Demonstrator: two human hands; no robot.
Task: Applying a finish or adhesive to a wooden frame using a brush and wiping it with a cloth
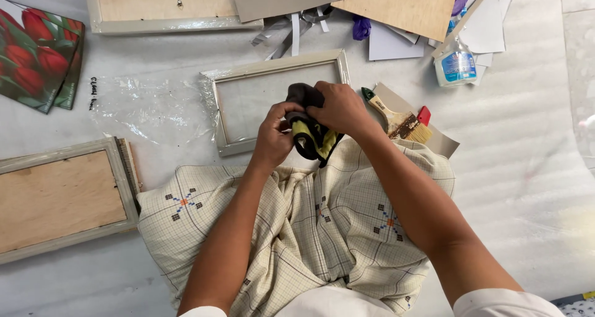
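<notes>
Dark yellow-lined cloth [312, 131] sits clamped in both grips, left hand [273, 138] and right hand [339, 109], above an empty pale frame [277, 65], near a plastic bottle [455, 64].

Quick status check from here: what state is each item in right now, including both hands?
Left hand: closed on the dark cloth.
Right hand: closed on the dark cloth from above.
Dark cloth: bunched, held up between both hands.
Empty frame: flat, no backing fitted, partly in plastic wrap.
Paintbrush: lying flat, unheld.
Glue bottle: lying on its side.
Backed frame: face down, wooden back showing.
Tulip prints: stacked, face up.
</notes>
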